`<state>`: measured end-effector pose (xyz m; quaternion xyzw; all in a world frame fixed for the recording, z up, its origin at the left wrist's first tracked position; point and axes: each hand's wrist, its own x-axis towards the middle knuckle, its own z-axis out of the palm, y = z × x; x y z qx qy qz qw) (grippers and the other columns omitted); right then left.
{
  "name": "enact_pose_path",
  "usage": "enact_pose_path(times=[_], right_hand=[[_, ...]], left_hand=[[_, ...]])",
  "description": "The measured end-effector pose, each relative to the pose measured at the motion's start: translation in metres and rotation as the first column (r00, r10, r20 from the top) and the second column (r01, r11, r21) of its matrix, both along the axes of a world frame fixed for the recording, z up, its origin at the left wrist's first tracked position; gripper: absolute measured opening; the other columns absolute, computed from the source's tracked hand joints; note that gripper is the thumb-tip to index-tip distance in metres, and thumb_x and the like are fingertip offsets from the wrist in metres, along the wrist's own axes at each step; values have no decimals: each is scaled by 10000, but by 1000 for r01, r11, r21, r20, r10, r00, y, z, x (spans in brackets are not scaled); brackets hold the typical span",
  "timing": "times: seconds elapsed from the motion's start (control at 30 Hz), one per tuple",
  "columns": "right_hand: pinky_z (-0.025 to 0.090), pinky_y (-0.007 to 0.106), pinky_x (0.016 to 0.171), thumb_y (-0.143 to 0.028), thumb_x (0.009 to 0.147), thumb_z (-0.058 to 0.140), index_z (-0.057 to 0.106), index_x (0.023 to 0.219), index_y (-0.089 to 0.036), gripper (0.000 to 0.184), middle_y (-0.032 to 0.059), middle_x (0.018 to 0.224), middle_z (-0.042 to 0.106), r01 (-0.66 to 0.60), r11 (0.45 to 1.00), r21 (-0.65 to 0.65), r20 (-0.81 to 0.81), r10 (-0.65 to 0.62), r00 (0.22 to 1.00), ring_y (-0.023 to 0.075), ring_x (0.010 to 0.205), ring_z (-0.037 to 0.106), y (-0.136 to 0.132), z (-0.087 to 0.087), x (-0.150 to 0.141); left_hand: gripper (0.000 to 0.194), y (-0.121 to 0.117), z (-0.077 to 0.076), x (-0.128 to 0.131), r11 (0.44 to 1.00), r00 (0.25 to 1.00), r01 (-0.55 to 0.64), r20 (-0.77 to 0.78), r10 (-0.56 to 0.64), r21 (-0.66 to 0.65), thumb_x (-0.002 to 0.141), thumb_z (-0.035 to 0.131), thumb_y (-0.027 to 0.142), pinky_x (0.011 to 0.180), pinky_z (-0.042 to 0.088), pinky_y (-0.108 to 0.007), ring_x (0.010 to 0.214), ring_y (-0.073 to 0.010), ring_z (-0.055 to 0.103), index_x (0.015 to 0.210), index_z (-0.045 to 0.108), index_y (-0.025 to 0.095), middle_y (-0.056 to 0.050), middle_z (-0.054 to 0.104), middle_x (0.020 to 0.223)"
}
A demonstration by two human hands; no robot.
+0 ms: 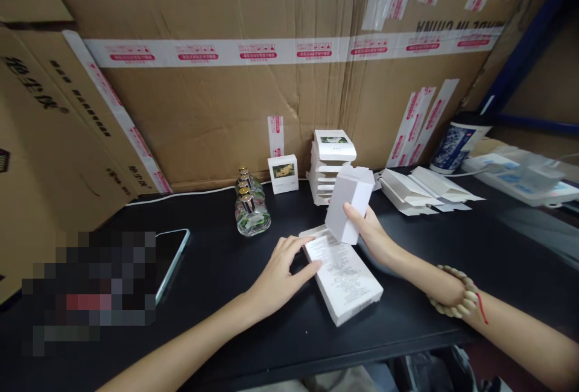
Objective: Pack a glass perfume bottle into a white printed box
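My right hand (368, 229) grips a folded white card insert (346, 202), thumb on its near face. The insert is tilted, its lower end over the far end of a white printed carton (346, 277). That carton lies flat on the black table, text side up, with a flap raised at its far end. My left hand (283, 274) lies at the carton's left edge, fingers stretched and thumb apart, touching it. Whether the insert touches the carton, I cannot tell.
Behind stand a stack of white boxes (332, 145), a small picture box (283, 173) and a row of glass bottles (252, 220). Folded white inserts (407, 190), a patterned cup (456, 145) and a power strip (520, 178) are right. A phone (174, 259) lies left; cardboard (217, 108) walls the back.
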<state>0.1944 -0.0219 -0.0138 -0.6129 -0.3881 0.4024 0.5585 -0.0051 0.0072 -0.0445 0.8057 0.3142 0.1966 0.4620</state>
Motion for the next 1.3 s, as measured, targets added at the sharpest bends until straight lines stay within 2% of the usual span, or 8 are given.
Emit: enact_pose_path(times=[0.23,0.33,0.43,0.57,0.7,0.87,1.0,1.3], right_hand=[[471,416,880,-661,625,681,495,1082,-191,682,119,1116,613,-17,999,32,44,15,999,279,1022,587,0,-4,-1],[482,413,858,-651,649,669,495,1084,-194,655,118,1108,617,-52,998,44,35,51,998,271,1001,597,-1,-5,-1],[480,425,858,-656,612,693,495,1098,-188,703,123,1095,620,-72,996,54,58,69,996,277,990,598,-2,-3,-2],[486,438,835,-660,566,711,493,1083,-180,738,116,1020,631,-43,998,47,89,39,995,281,934,611,-3,0,-4],[493,423,829,-622,614,703,487,1098,-183,689,105,1018,615,5,996,85,142,-17,990,271,943,597,-2,0,-4],[516,383,786,-530,690,699,451,1189,-217,639,83,1047,590,45,985,169,242,-86,967,252,971,578,-4,-1,-3],[531,347,730,-496,700,702,410,1224,-224,659,92,1114,562,37,978,205,271,-93,958,251,1024,555,-4,-1,-4],[535,345,687,-505,695,700,390,1247,-235,688,93,1092,565,-19,981,193,316,-43,948,238,936,579,-6,-4,-6]], left_hand=[[565,-3,1,-1,996,996,90,-24,-91,-23,682,756,379,878,381,-361,872,-186,496,1185,535,244,-14,558,948],[442,-1,1,0,997,996,63,-59,-66,-53,683,761,326,805,372,-323,798,-169,494,1066,568,221,10,543,834],[301,1,0,1,993,1000,9,28,-5,-121,718,728,302,695,354,-258,735,-138,490,953,570,204,35,527,754],[181,4,-3,1,980,984,-69,148,97,-186,774,657,292,602,340,-227,656,-98,469,879,554,188,32,571,822],[159,6,-3,1,986,985,-146,80,153,-78,807,612,315,624,351,-243,675,-112,452,905,584,194,13,547,835],[207,3,-1,-1,988,989,-117,-79,126,105,854,553,397,748,351,-312,798,-168,470,954,624,231,-3,518,819],[269,1,0,-2,991,983,-112,-140,121,69,844,560,448,775,334,-350,778,-186,473,996,630,238,7,573,760],[423,-2,-5,2,987,987,-157,-46,156,-18,861,524,413,789,376,-334,780,-170,483,1239,528,225,-10,621,891]])
